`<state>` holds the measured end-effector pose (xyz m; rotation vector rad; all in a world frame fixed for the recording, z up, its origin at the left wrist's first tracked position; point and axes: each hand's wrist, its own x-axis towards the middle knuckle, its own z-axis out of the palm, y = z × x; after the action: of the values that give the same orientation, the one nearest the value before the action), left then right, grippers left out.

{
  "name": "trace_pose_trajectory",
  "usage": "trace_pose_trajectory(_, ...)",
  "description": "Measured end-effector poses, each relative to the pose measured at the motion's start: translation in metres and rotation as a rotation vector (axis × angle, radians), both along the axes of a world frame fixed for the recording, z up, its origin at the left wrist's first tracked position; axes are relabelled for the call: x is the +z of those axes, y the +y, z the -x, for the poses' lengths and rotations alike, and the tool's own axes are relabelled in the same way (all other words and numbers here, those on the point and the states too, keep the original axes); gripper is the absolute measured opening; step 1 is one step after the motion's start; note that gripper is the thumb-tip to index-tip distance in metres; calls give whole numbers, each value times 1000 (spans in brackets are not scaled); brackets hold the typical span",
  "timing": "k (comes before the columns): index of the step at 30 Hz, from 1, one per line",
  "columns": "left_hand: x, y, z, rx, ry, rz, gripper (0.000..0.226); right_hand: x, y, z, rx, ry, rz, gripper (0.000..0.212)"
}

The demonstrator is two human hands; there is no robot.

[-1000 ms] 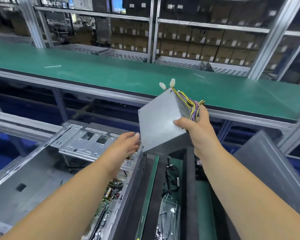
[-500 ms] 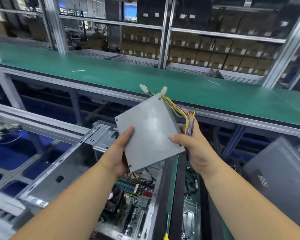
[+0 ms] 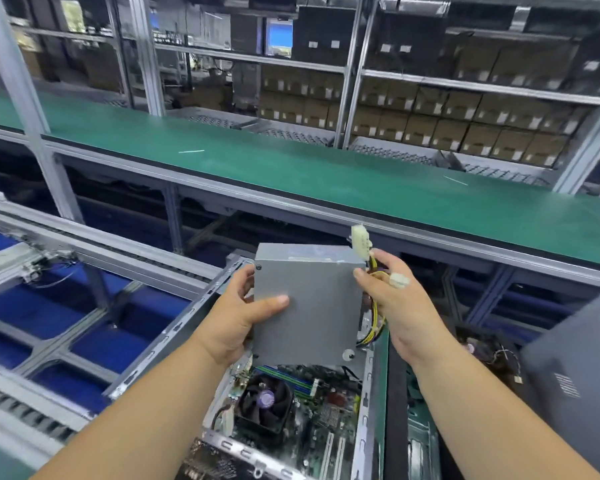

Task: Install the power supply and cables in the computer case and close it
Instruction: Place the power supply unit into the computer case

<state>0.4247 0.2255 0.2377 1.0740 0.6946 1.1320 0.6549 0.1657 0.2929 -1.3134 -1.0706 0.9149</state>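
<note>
Both hands hold the power supply [image 3: 309, 303] above the open computer case [image 3: 366, 393]: left grip [image 3: 246, 317] clamps its side, right grip [image 3: 395, 299] pinches the cables [image 3: 374, 317]. Keep the cables clear while lowering it squarely below both grips.

A flat grey sheet-metal power supply box [image 3: 309, 303] is held above the open silver computer case [image 3: 291, 410]. The left hand [image 3: 238, 318] grips its left edge, thumb across the face; the right hand [image 3: 400, 306] holds its right side among yellow cables [image 3: 373, 327] with white plastic connectors [image 3: 360, 237]. Below the box sit a black round cooling fan [image 3: 265, 403] and green circuit board [image 3: 326, 420]. Beyond it runs a long green conveyor belt [image 3: 326, 174].
</note>
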Motion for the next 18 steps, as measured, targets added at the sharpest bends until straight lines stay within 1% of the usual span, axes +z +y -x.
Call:
trace_pose_trajectory(1,0,1,3,8,29,-3,88,1,1,4,-6,-32,13,36)
trace_pose_trajectory(2,-1,2,6,16,60,-11,90,2,2,9,-7,-51,34,27)
trace_pose_trajectory(3,-1,2,9,24,86,-22,91,1,3,13,-14,-46,63,23)
trace_pose_trajectory(4,0,1,11,34,104,-33,92,0,4,18,-31,-20,92,24)
trace_pose_trajectory(5,1,1,12,45,123,-45,92,-1,6,22,-54,10,135,31)
trace_pose_trajectory(7,5,0,15,87,186,-69,95,-2,9,31,-80,40,270,57)
trace_pose_trajectory(8,7,0,16,113,232,-82,96,-3,10,36,-60,60,323,69)
trace_pose_trajectory(10,11,0,21,153,325,-112,94,0,12,45,-17,141,376,82)
trace_pose_trajectory(12,15,-1,28,187,414,-170,92,3,14,52,-26,199,395,91)
trace_pose_trajectory(14,19,-1,34,203,461,-224,93,5,15,56,-44,195,399,96)
trace_pose_trajectory(17,24,0,44,257,510,-293,92,10,16,62,-80,73,451,104)
trace_pose_trajectory(18,25,1,47,276,531,-307,91,12,16,65,-88,14,477,100)
